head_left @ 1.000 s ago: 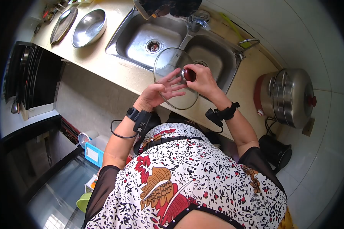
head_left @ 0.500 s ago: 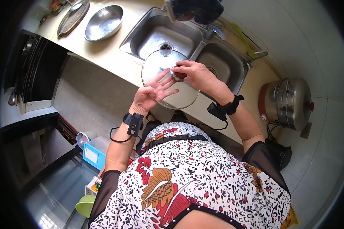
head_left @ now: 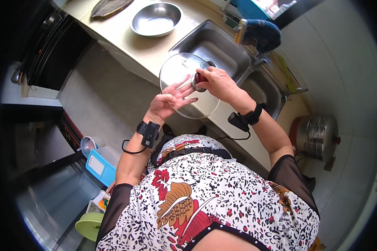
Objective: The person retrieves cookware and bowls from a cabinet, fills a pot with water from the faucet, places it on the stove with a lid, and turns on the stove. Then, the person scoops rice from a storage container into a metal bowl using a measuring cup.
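Note:
A round glass lid (head_left: 176, 69) with a metal rim and a dark red knob (head_left: 200, 78) is up in front of my body, near the counter's front edge. My right hand (head_left: 220, 85) has its fingers wrapped round the knob. My left hand (head_left: 170, 100) is behind or under the glass on the lid's left side, its fingers spread and seen partly through it. Whether the left palm touches the glass cannot be told. Each wrist wears a black strapped device.
Beyond the lid lies a double steel sink (head_left: 197, 35) with a faucet. A steel bowl (head_left: 156, 21) and a wooden board (head_left: 109, 8) stand on the counter (head_left: 125, 42). At the right is a steel steamer pot (head_left: 318, 137); at lower left, a green basin (head_left: 88, 226).
The view has turned, so the sink and bowl appear farther right and the steamer lower. The lid has tilted to a rounder outline, with my right hand still on its knob.

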